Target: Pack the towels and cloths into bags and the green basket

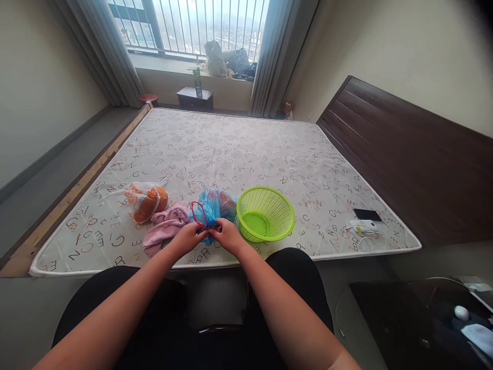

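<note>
A blue plastic bag (217, 203) with something reddish showing through it lies at the mattress's near edge. My left hand (189, 235) is closed on the gathered neck of this bag, where a red drawstring (198, 209) loops up. My right hand (225, 235) pinches the same neck from the other side, the fingertips of both hands nearly meeting. Close by on the right stands a green plastic basket (265, 213) with nothing in it. A pink towel (167, 228) lies crumpled to the left, touching or nearly touching the bag. Beyond it rests a clear plastic bag with orange contents (146, 201).
The bare mattress (231, 149) has a letter print. A black phone (367, 215) and a white device with a cable (362, 226) lie at its right. A dark headboard (389, 144) rises on the right, and a dark bedside table (404, 318) stands at lower right.
</note>
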{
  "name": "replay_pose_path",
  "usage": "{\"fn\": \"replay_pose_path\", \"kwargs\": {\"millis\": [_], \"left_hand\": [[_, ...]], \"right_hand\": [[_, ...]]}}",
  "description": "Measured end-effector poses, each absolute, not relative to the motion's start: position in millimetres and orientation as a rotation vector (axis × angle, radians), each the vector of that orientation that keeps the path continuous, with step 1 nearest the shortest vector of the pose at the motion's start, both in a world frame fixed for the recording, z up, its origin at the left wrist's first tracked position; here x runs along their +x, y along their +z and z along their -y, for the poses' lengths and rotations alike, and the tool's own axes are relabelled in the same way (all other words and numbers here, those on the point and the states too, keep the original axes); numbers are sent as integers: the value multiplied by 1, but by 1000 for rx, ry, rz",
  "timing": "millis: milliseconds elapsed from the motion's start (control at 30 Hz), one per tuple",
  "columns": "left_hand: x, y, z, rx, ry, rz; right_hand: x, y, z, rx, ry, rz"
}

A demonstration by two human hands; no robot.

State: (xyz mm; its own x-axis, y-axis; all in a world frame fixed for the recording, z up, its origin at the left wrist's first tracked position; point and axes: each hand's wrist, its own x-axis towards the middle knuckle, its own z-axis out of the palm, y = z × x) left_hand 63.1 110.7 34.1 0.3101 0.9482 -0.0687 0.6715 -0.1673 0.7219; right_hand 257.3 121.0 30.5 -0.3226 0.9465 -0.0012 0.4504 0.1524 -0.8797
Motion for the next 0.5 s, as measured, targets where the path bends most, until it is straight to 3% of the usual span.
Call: {"fn": "replay_pose_path", "kwargs": {"millis": [500], "left_hand": [[64,47,-111,1796,507,-1598]], "right_hand": [[257,25,-122,-1356,1032,1868]]}}
